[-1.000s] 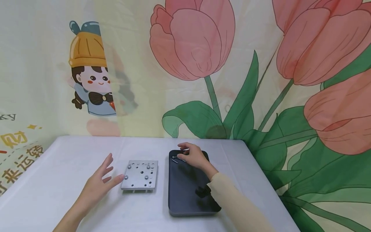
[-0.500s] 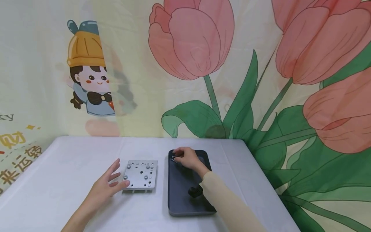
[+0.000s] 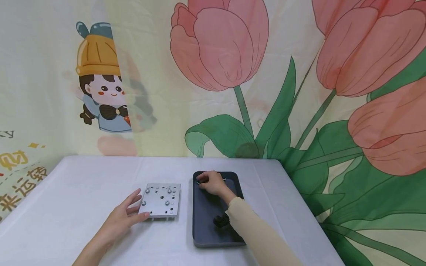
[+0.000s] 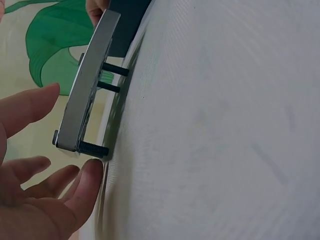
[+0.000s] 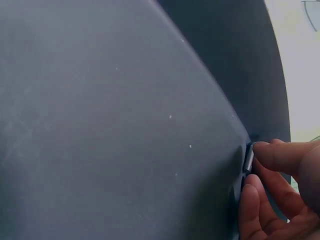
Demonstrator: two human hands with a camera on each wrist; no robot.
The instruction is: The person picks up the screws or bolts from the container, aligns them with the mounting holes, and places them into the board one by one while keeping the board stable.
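My right hand [image 3: 213, 183] is at the far left corner of the dark tray [image 3: 209, 236]. In the right wrist view its thumb and fingers [image 5: 272, 155] pinch a small screw [image 5: 249, 159] low against the tray wall. My left hand [image 3: 121, 218] is spread beside the left edge of a square metal plate [image 3: 156, 207], its thumb at the near left corner. Several bolts stand through the plate and hold it above the table; in the left wrist view one fingertip lies close by a bolt [image 4: 94, 149], and I cannot tell whether they touch.
A white cloth covers the table [image 3: 66, 192]. Another thin screw [image 3: 224, 179] shows just right of my right hand in the tray. A black device [image 3: 221, 221] sits under the right sleeve. A printed curtain [image 3: 163, 122] hangs behind the table.
My right hand has lowered into the tray's far left corner and closed its fingers around a screw. My left hand has moved right and nearer, up to the plate's edge.
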